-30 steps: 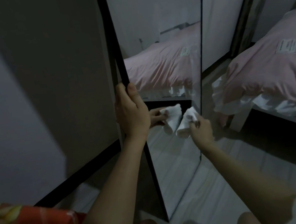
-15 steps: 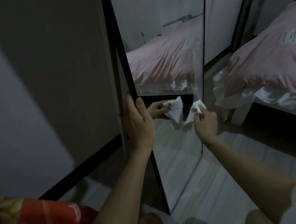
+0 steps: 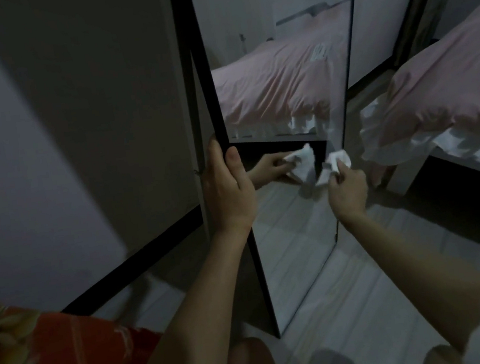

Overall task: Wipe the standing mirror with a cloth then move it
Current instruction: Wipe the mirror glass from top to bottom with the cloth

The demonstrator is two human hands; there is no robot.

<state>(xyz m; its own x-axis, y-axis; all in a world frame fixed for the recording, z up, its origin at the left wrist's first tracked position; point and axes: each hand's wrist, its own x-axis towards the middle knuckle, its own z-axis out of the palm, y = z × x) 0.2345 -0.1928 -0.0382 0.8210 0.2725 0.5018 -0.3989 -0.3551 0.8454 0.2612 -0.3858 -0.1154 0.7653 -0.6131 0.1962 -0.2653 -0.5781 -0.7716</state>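
Wall, plain and grey, fills the left side, with a dark skirting strip along its foot where it meets the pale plank floor. A bed under a rumpled pink cover with a white frill stands at the right edge of the floor. The mirror, a tall narrow pane in a thin black frame, stands upright on the floor between wall and bed, its foot near the person's knees; its smooth glass reflects the bed, the planks and a hand with the cloth. Both bare forearms reach forward from the lower edge of the view. The left hand wraps around the mirror's left frame edge at mid-height, thumb on the front face, fingers curled behind. The right hand is raised to the mirror's right edge, fingers bunched and pinching a cloth. The cloth is white, soft and crumpled into a loose wad, sitting just beside the glass near that right edge; whether it touches the pane cannot be told.
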